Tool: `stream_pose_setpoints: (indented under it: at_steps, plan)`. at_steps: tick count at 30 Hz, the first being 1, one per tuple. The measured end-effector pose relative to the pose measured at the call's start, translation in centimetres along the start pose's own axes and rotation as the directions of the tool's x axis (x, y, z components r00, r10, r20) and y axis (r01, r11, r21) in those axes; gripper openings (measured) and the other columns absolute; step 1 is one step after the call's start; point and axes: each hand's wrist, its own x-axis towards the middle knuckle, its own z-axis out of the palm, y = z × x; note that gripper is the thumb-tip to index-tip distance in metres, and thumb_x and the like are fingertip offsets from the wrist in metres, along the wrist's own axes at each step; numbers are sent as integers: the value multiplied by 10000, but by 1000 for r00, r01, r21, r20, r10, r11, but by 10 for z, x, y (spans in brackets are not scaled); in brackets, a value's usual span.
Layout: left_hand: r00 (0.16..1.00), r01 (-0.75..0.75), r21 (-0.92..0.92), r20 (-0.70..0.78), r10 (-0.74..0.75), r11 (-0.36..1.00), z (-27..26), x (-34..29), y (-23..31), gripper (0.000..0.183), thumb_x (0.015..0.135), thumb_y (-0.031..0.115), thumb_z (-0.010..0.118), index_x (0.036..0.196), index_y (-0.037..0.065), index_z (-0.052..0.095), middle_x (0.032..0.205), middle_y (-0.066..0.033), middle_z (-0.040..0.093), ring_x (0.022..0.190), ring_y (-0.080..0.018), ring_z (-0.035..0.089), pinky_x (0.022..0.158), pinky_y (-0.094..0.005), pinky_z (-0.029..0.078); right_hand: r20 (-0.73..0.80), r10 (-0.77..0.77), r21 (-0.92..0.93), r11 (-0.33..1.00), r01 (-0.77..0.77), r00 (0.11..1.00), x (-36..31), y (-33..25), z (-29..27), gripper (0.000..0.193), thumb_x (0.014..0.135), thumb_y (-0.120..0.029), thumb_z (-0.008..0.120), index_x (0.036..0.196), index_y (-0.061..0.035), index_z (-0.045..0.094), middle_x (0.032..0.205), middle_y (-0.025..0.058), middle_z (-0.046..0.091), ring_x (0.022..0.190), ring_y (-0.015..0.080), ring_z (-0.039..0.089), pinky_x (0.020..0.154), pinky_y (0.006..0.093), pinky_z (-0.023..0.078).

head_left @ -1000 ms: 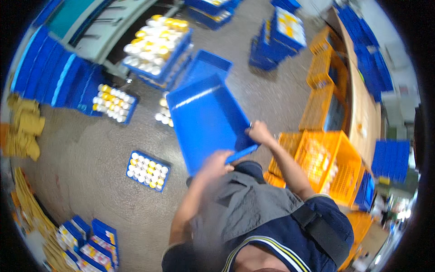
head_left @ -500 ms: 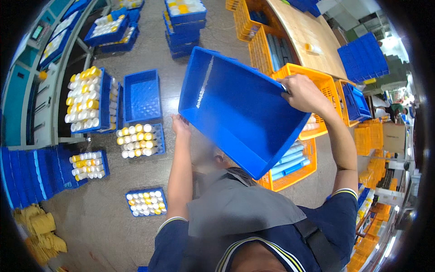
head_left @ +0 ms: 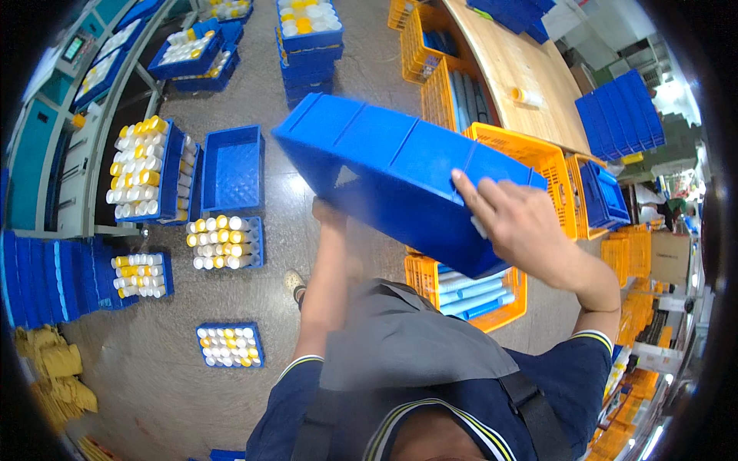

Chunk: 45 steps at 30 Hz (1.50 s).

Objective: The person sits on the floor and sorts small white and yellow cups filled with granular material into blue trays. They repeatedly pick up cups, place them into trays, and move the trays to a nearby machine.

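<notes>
Over floor (head_left: 154,407), right grip (head_left: 525,230) clamps crate (head_left: 407,184) pointing lengthwise lower right; left grip (head_left: 329,213) unclear.

The place was a workshop, of the kind that a small factory has. At the left side stood a large machine (head_left: 34,142) with white and teal panels and a small screen (head_left: 73,48). On the hard grey floor (head_left: 169,399) there were many blue trays (head_left: 233,165), several of them filled with rows of bottles (head_left: 141,173) in white and yellow. More trays were piled in stacks. Along a long wooden table (head_left: 500,54) stood orange crates (head_left: 440,96), and farther at the right was a cardboard box (head_left: 671,257). The person wore a grey apron (head_left: 415,346).
</notes>
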Motion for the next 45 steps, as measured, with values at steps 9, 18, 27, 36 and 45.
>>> stream_pose_setpoints:
  at_steps: [9, 18, 27, 36, 45]
  plan:
    - [995, 74, -344, 82, -49, 936, 61, 47, 34, 397, 1027, 246, 325, 1226, 41, 602, 1219, -181, 641, 1118, -351, 618, 1021, -542, 471, -292, -288, -277, 938, 208, 912, -45, -6, 25, 486, 956, -184, 602, 1431, -87, 566, 685, -41, 314, 593, 64, 356, 504, 232, 253]
    - [994, 100, -539, 83, -65, 836, 157, 115, 93, 351, 1035, 241, 342, 1144, 49, 614, 1129, -160, 664, 1038, -329, 644, 945, -498, 527, -485, -230, -248, 961, 119, 844, -11, 31, 48, 495, 880, -184, 614, 1359, -60, 619, 738, -48, 384, 585, 57, 408, 515, 215, 269]
    - [995, 95, -601, 65, -69, 794, 237, 227, 102, 323, 1042, 237, 359, 1062, 57, 626, 1039, -139, 687, 958, -307, 670, 870, -453, 584, -428, 355, 99, 932, -348, 831, 66, 130, 99, 611, 765, -97, 652, 1372, -164, 623, 667, -7, 377, 580, 110, 460, 506, 283, 394]
    - [978, 205, -266, 17, -208, 942, 236, 288, 105, 289, 1036, 252, 438, 860, 56, 559, 790, -103, 604, 714, -220, 595, 652, -330, 526, 221, 963, 872, -126, -473, 151, 39, 306, 299, 678, 701, 76, 520, 1366, -31, 597, 1087, 97, 692, 902, 192, 646, 825, 292, 518]
    - [947, -236, -208, -269, 176, 949, 231, 231, 180, 350, 1075, 308, 385, 834, 81, 500, 740, -57, 505, 624, -179, 448, 502, -292, 322, 202, 970, 464, -218, -858, -136, 13, 590, 587, 653, 942, -539, 580, 1048, 96, 691, 980, 306, 703, 895, 455, 669, 788, 528, 527]
